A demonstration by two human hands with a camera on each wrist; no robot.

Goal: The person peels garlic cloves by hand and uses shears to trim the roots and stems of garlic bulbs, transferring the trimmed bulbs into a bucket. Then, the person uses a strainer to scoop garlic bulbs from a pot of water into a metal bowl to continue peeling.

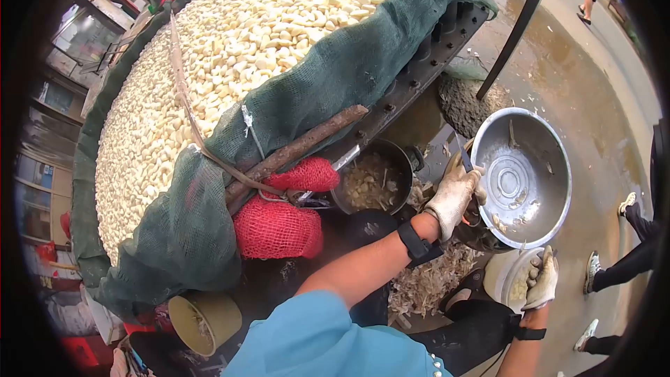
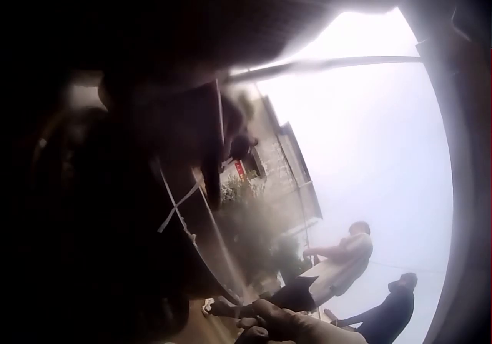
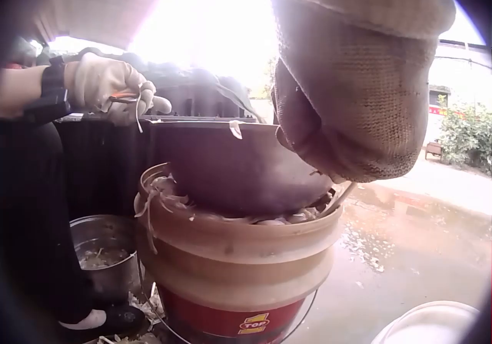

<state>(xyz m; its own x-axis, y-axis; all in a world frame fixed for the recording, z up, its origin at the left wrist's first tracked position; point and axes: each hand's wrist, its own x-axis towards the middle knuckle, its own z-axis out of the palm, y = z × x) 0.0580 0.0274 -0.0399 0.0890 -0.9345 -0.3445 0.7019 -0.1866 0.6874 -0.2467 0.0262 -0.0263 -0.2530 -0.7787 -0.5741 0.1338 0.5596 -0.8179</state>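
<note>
My gloved left hand [image 1: 450, 199] grips a knife [image 1: 463, 153] beside a wide metal basin [image 1: 551, 167]. An orange part shows at that glove, also in the right wrist view. A few bits of peel lie in the basin, which rests on a ridged bucket [image 3: 231, 244] stuffed with peelings. My gloved right hand [image 1: 543, 283] hangs with loosely curled fingers over a white bucket [image 1: 495, 276] of pale cloves, nothing visible between them. In the right wrist view this glove [image 3: 357, 90] looms large beside the basin. The left wrist view is mostly dark.
A big heap of pale, garlic-like cloves [image 1: 279, 35] lies in green netting [image 1: 342, 63] at the left. Nearby are red mesh bags [image 1: 279, 227], a pot [image 1: 373, 178], a peelings pile [image 1: 433, 279] and a yellowish bucket [image 1: 227, 318]. People stand at the right.
</note>
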